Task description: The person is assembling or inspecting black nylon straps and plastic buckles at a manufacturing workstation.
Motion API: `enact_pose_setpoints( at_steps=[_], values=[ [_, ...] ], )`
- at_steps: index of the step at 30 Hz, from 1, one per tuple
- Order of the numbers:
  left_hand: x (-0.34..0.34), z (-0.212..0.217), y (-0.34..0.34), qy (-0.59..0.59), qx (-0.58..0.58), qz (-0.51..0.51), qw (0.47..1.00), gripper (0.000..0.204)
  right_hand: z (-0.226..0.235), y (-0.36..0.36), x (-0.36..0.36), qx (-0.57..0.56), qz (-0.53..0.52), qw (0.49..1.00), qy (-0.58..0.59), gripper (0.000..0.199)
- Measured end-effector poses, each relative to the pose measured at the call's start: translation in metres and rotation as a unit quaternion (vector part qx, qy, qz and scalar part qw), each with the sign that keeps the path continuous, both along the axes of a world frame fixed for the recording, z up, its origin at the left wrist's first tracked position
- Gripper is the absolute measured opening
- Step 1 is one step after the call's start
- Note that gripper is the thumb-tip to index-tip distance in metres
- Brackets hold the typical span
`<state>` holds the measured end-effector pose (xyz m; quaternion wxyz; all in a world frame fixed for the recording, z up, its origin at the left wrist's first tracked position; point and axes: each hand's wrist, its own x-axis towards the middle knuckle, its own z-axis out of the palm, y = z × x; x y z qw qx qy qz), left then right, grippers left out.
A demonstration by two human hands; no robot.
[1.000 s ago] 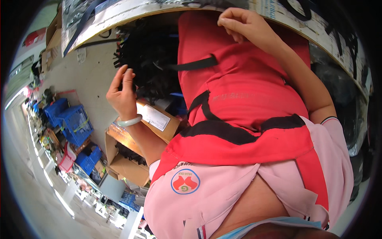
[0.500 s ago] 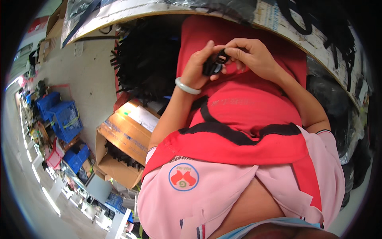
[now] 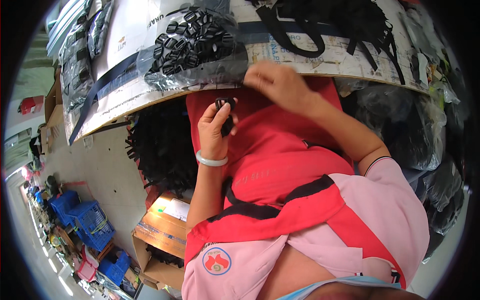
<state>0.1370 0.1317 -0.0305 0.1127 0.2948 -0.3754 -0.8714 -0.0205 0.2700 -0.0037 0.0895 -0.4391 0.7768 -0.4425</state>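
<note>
- Left hand [image 3: 216, 131] grips a small black plastic buckle [image 3: 226, 114] between thumb and fingers, held up in front of the red apron [image 3: 280, 165], just below the near edge of the worktable [image 3: 320, 62].
- Its long axis runs roughly upright, top end toward the table edge, probably so both hands can meet on it.
- Right hand [image 3: 277, 82] rests curled at that near edge, beside the clear bag of black buckles [image 3: 192, 42]; whether it pinches something, I cannot tell.

My one head view, fisheye, looking steeply down my own front, close on my chest and hands, desk [image 3: 150, 95] edge curving across the top, floor [image 3: 100, 165] far below at left, rim bending straight lines
</note>
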Motion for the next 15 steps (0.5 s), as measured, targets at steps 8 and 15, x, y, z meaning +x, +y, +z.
enact_pose_setpoints(
  at_steps=[8, 15],
  values=[
    [-0.007, -0.003, 0.010, -0.031, -0.113, -0.083, 0.990, 0.017, -0.035, 0.002, -0.112, 0.123, -0.171, 0.942, 0.263, 0.015],
    [0.010, -0.011, 0.003, -0.072, -0.142, -0.146, 0.976, 0.013, -0.020, 0.029, -0.071, 0.141, -0.104, 0.971, 0.160, 0.020]
  ],
)
